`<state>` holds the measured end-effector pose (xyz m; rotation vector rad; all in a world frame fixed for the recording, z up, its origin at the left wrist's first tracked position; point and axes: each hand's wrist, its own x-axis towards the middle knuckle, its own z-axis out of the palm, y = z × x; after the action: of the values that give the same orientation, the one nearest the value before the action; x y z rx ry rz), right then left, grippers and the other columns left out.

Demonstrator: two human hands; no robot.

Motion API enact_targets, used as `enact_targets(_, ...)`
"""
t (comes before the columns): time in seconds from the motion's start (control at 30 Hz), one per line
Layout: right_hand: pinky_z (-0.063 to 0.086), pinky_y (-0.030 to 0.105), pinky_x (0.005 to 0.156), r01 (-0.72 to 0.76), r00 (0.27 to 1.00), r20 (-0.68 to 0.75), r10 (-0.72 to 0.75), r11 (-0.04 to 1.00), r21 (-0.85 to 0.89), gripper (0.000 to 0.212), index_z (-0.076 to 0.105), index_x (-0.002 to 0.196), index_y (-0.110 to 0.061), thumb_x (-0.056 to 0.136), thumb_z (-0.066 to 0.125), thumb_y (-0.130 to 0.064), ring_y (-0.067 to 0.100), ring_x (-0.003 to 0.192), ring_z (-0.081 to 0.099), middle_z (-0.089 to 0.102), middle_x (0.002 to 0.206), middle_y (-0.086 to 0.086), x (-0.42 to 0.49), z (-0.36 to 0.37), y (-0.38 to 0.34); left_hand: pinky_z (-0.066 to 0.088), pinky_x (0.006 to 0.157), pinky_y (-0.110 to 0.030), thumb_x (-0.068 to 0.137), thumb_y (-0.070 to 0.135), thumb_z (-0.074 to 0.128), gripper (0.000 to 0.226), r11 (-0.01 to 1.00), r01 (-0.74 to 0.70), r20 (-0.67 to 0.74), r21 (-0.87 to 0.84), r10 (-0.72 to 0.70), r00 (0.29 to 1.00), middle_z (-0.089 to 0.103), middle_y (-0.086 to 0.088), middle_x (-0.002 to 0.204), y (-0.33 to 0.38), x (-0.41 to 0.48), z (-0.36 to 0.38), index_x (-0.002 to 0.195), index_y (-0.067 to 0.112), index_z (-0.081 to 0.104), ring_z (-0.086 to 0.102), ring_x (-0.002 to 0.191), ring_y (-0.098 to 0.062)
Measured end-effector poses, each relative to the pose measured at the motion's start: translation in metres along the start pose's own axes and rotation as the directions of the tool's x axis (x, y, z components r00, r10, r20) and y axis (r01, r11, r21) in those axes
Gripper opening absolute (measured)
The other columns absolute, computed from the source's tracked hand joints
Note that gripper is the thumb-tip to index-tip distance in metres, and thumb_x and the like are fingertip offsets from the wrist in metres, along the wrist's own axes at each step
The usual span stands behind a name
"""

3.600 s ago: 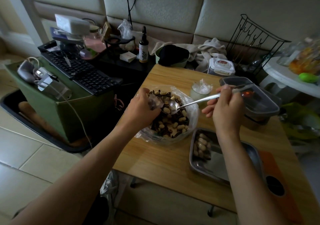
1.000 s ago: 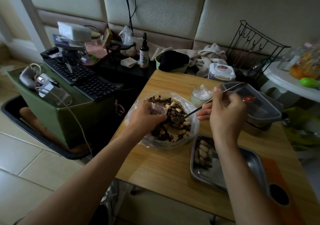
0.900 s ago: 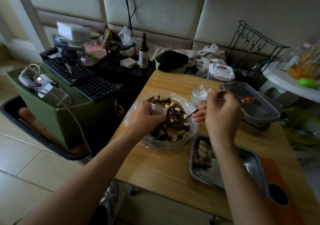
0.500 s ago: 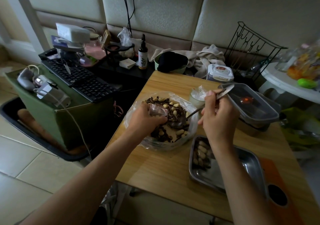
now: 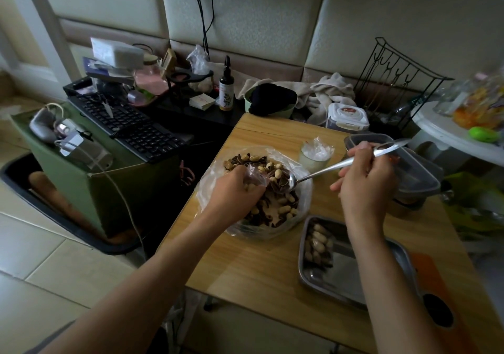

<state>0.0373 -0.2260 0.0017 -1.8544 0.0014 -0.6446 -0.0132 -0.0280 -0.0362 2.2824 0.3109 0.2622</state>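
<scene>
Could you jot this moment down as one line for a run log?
left hand grips plastic bag | right hand holds spoon | spoon tip in nut-and-seed mix | peanuts in metal tray

This is a lived-in room of a home, with snacks being handled at a small wooden surface (image 5: pixel 259 266). On it lie a plastic bag (image 5: pixel 302 206) of peanuts and dark seeds and a steel tray (image 5: pixel 341 277). Behind the surface, padded wall panels (image 5: pixel 245 12) rise like a sofa back or headboard, with a crumpled towel (image 5: pixel 332 89), a dropper bottle (image 5: pixel 226 91) and a lidded food tub (image 5: pixel 347 116) heaped along their foot. Left of the surface, a computer keyboard (image 5: pixel 128 124) rests on a green box (image 5: pixel 131 190) among cables and small gadgets. To the right of the surface stand a black wire rack (image 5: pixel 395 80) and a white side table (image 5: pixel 450 132). Pale floor tiles (image 5: pixel 41 258) lie to the surface's left.
</scene>
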Motion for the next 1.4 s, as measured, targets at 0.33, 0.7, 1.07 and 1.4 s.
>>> enact_targets(0.33,0.044,0.017,0.043,0.207,0.978,-0.024,-0.205,0.972,0.116,0.03,0.058,0.089,-0.029,0.113,0.039,-0.03,0.008,0.043,0.059,0.059,0.061,-0.004,0.001,-0.009,-0.03,0.054,0.083,-0.04,0.093,0.042,0.068,0.03,0.988,-0.107,0.03,0.114,0.104,0.994,0.06,0.004,0.096,0.0,0.004,0.009,0.104,0.018,0.054,0.058,0.087,-0.017)
enact_targets(0.7,0.041,0.011,0.058,0.761,0.632,0.136,-0.763,0.644,0.076,0.036,0.069,0.095,0.002,0.109,0.043,-0.019,0.012,0.055,0.057,0.058,0.073,-0.006,-0.01,-0.003,-0.048,0.055,0.073,-0.027,0.092,0.043,0.071,0.039,0.973,0.028,0.017,-0.23,-0.025,1.0,0.064,0.004,0.102,0.004,0.007,0.009,0.117,0.017,0.056,0.062,0.091,-0.01)
enact_targets(1.07,0.046,0.039,0.045,0.724,0.664,0.12,-0.738,0.675,0.14,0.045,0.068,0.103,0.003,0.112,0.039,-0.03,0.019,0.051,0.06,0.062,0.069,0.005,-0.009,-0.003,-0.049,0.05,0.077,-0.023,0.091,0.035,0.074,0.042,0.927,0.007,0.013,-0.375,-0.002,1.0,0.055,0.018,0.102,0.002,0.009,0.007,0.123,0.022,0.051,0.056,0.095,0.001)
enact_targets(1.4,0.046,0.017,0.051,0.511,0.859,-0.027,-0.511,0.855,0.091,0.036,0.066,0.107,-0.003,0.112,0.041,-0.029,0.007,0.055,0.065,0.066,0.072,0.0,-0.007,-0.001,-0.037,0.055,0.074,-0.022,0.093,0.032,0.072,0.043,0.902,0.04,0.048,-0.43,-0.022,0.999,0.062,0.005,0.117,0.0,0.007,0.005,0.129,0.02,0.052,0.061,0.101,-0.003)
